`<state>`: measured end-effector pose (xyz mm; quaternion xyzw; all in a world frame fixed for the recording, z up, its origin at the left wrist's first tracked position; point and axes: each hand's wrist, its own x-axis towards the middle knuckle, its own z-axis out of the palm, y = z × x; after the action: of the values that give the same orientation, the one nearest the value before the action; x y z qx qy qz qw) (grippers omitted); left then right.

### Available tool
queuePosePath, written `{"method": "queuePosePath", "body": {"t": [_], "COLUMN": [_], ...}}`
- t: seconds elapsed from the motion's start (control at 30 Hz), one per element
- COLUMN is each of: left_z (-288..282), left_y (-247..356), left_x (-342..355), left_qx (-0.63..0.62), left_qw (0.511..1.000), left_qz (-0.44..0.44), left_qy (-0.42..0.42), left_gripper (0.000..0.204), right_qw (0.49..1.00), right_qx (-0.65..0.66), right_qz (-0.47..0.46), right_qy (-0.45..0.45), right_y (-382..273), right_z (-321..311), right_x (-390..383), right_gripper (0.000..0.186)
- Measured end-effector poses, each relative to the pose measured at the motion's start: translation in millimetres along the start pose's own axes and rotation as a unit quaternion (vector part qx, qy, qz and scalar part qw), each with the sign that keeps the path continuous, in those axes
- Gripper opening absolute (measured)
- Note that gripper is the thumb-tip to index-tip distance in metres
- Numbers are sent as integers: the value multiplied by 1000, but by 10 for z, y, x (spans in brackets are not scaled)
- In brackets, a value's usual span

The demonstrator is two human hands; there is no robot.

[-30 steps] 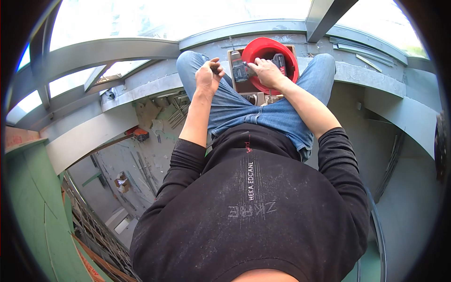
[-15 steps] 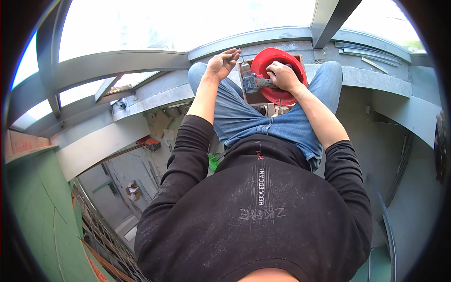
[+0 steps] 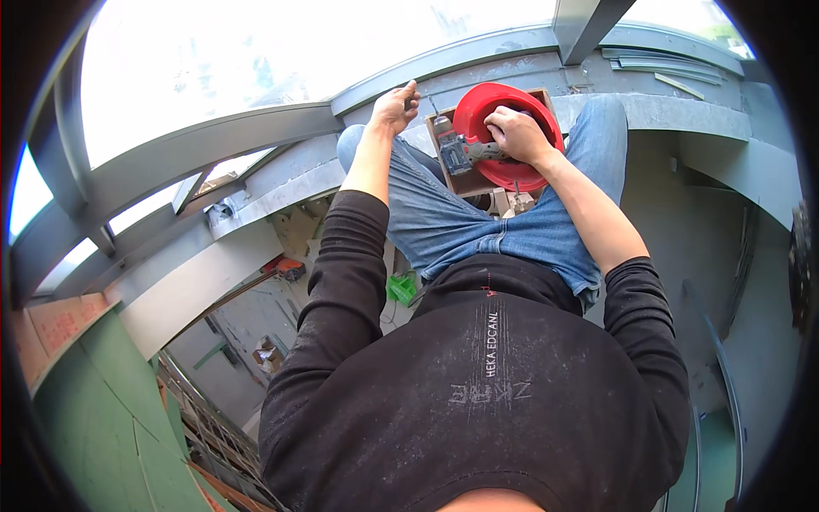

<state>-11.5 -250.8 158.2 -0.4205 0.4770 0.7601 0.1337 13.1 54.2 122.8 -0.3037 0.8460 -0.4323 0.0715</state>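
My left hand is raised at the far left of my lap, above my left knee. Its fingers are curled together, and what they may hold is too small to name. A cordless drill lies crosswise over a box between my thighs, its thin bit pointing away from me, close to my left hand. Behind the drill sits a round red bowl-like thing, perhaps an upturned hard hat. My right hand reaches over its hollow with bent fingers, against the drill's handle end. Whether it grips the handle is hidden.
The wooden box holds the red thing. A ledge with grey metal strips runs beyond my knees under a window frame. A green bag and a red-and-black tool lie lower down. Green boards stand at left.
My left hand has drawn slightly away from the drill bit, and its fingers have curled in more. My right hand and the drill keep nearly the same place. The view has shifted a little.
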Motion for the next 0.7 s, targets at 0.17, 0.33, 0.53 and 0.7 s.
{"method": "queuePosePath", "body": {"t": [0.17,0.33,0.53,0.7], "left_z": [-32,122,60,30], "left_y": [-94,-204,-319,-353], "left_x": [281,399,514,495], "left_qx": [130,204,357,357], "left_qw": [990,975,924,925], "left_qz": [7,40,112,114], "left_qy": [45,80,78,63], "left_gripper": [19,22,27,29], "right_qw": [1000,1000,1000,1000], "right_qx": [-2,-10,-11,-21], "right_qz": [-1,6,2,6], "right_qy": [0,-7,-8,-9], "right_y": [2,16,24,4], "right_z": [-5,-4,14,20], "right_x": [17,6,18,27], "right_gripper": [9,10,11,10]}}
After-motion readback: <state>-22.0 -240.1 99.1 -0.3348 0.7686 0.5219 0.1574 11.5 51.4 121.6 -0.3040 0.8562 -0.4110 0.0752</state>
